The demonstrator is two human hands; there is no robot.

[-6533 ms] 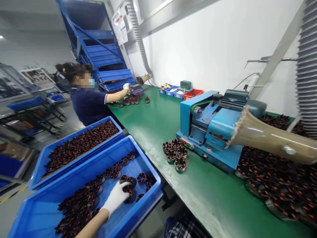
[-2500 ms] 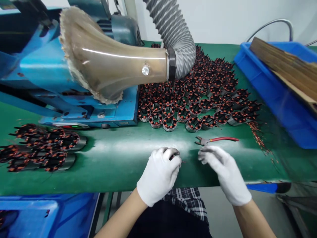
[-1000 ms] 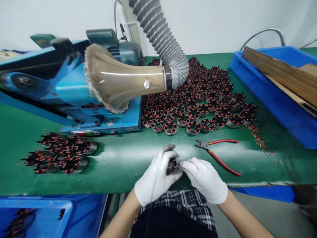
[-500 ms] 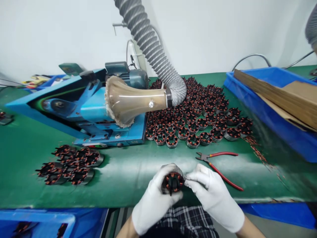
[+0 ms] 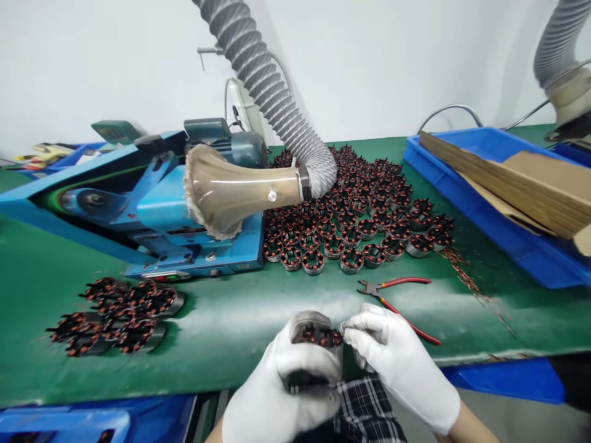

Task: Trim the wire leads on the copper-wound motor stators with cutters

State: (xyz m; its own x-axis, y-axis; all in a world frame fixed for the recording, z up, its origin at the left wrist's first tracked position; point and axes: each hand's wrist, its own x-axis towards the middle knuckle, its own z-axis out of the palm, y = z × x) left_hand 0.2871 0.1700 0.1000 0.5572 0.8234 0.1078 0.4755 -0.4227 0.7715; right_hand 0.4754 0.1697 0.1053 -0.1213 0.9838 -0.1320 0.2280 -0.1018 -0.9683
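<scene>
My left hand (image 5: 289, 372), in a white glove, is wrapped round a motor stator (image 5: 318, 335) with copper windings, held over the table's front edge. Gloved in white too, my right hand (image 5: 392, 351) pinches its thumb and fingertips together at the stator's right rim. Whatever is between those fingertips is too small to make out. Just beyond my right hand, cutting pliers (image 5: 373, 288) with red handles lie spread on the green table (image 5: 221, 344).
Many stators (image 5: 351, 261) stand in the middle, with a smaller group (image 5: 154, 298) at left. A blue belt machine (image 5: 161, 203) with an extraction hose (image 5: 263, 80) stands behind. Right are wire scraps (image 5: 462, 267) and a blue bin (image 5: 498, 246) holding cardboard (image 5: 508, 181).
My left hand has turned and tilted the stator, so its open end faces me less. The right hand stays pinched at its rim. The whole view has shifted slightly to the right.
</scene>
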